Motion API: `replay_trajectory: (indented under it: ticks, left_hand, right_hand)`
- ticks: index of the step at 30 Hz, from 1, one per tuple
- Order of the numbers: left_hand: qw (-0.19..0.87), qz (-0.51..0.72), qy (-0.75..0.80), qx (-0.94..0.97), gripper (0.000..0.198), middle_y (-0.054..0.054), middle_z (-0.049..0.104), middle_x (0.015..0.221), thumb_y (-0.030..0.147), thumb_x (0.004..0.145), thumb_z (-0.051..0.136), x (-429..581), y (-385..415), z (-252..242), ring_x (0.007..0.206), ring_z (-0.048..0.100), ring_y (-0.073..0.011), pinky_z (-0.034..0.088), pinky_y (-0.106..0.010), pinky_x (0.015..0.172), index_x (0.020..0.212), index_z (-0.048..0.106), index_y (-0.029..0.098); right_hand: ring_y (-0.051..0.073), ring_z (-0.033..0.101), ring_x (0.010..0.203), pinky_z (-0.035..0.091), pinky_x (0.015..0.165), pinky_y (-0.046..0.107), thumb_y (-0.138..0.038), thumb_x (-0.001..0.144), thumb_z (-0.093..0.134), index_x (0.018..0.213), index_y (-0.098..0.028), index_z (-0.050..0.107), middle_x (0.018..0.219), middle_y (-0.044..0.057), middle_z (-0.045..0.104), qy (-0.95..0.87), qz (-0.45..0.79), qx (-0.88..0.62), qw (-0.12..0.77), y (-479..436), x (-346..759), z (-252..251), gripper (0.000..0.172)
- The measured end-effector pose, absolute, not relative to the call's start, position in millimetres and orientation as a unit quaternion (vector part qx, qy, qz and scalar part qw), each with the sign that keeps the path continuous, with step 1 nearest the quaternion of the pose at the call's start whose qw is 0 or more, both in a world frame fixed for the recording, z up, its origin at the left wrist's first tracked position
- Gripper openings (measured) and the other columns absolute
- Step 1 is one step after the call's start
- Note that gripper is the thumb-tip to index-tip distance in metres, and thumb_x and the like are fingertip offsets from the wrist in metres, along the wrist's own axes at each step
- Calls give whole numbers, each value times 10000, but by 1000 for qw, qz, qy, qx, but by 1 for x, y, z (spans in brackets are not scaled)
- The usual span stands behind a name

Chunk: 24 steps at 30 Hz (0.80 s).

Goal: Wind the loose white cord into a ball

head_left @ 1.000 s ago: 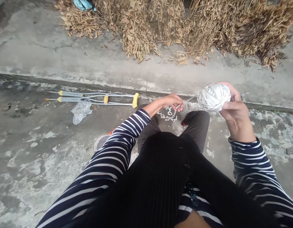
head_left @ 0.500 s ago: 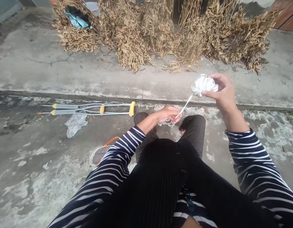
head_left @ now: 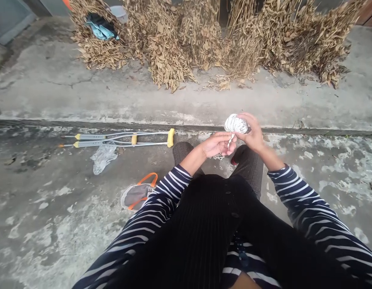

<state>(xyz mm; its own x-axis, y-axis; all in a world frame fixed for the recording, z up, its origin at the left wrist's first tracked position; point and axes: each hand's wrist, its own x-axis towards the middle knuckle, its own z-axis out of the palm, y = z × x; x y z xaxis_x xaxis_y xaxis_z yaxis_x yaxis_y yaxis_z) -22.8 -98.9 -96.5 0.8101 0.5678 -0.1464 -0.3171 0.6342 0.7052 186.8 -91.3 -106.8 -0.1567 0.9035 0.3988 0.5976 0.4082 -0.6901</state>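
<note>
My right hand (head_left: 252, 134) is closed around the right side of a ball of white cord (head_left: 235, 124), thumb below and fingers above. Just left of it, my left hand (head_left: 219, 144) pinches the cord strand (head_left: 231, 140) that comes off the ball. The two hands almost meet in front of my knees. Beneath my left hand, a loose length of pale cord (head_left: 218, 157) hangs or lies between my legs; my fingers partly hide it.
A pair of crutches (head_left: 122, 138) with yellow pads lies at the left, beside a crumpled clear plastic bag (head_left: 104, 157). Nearer me is a grey bag with orange handles (head_left: 137, 194). Across the front runs a concrete ledge (head_left: 113, 96) bearing dried plant bundles (head_left: 204, 40).
My right hand has brought the ball down and left, close to my left hand. The stretched strand between them has become short. My left hand stays pinched on it.
</note>
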Motion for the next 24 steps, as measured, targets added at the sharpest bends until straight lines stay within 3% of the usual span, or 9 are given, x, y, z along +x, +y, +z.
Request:
replay_trajectory:
  ticks: [5, 10, 13, 18, 24]
  left_hand:
    - [866, 315, 212, 324, 177, -53, 683, 668, 275, 919, 709, -22, -94, -90, 538, 656, -137, 393, -205, 432, 882, 644, 115]
    - [854, 334, 252, 308, 138, -54, 695, 682, 220, 974, 620, -17, -92, -86, 548, 658, -122, 422, -202, 473, 911, 658, 103]
    - [858, 318, 256, 312, 162, -56, 695, 676, 237, 979, 612, -19, -91, -87, 552, 661, -123, 420, -200, 472, 898, 657, 105]
    - [863, 269, 255, 343, 269, -54, 689, 670, 379, 970, 649, -33, -90, -93, 539, 653, -129, 414, -209, 453, 872, 646, 128]
    - [796, 177, 290, 501, 296, -72, 706, 692, 377, 862, 804, -58, -72, -104, 569, 668, -122, 473, -208, 496, 793, 681, 117]
  right_hand:
    - [330, 540, 1412, 396, 1247, 518, -423, 787, 789, 1269, -270, 669, 1435, 95, 615, -733, 309, -463, 390, -99, 185, -106, 520]
    - [357, 553, 1381, 437, 1194, 577, -400, 683, 845, 1308, -294, 647, 1469, 70, 589, -725, 344, -487, 343, -101, 179, -101, 664]
    - [356, 587, 1273, 471, 1138, 609, -415, 695, 860, 1236, -292, 682, 1357, 71, 653, -743, 262, -511, 345, -100, 177, -103, 582]
    - [374, 526, 1298, 459, 1120, 647, -452, 812, 800, 1302, -272, 689, 1407, 96, 633, -792, 109, -508, 320, -85, 200, -94, 534]
    - [336, 405, 1346, 407, 1113, 603, -544, 904, 723, 1329, -240, 687, 1445, 125, 594, -805, -96, -538, 230, -50, 239, -29, 524]
